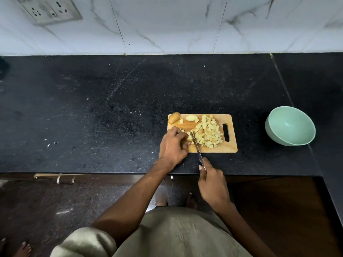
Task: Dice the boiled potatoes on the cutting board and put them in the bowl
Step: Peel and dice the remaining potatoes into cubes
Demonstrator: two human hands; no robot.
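Observation:
A wooden cutting board (pixel 228 148) lies on the black counter. A heap of diced potato (pixel 208 133) covers its right half. A whole unpeeled potato (pixel 174 118) sits at its far left corner, with a peeled half (pixel 191 118) beside it. My left hand (pixel 172 145) presses a potato piece (pixel 189 137) down on the board's near left part. My right hand (pixel 211 182) grips a knife (pixel 196 146) whose blade tip rests against that piece. A mint green bowl (pixel 290 126) stands empty to the right of the board.
The black stone counter (pixel 92 112) stretches wide to the left and behind the board. A white marble wall with a socket plate (pixel 49 11) rises at the back. The counter's front edge runs just under my right hand; bare feet show below.

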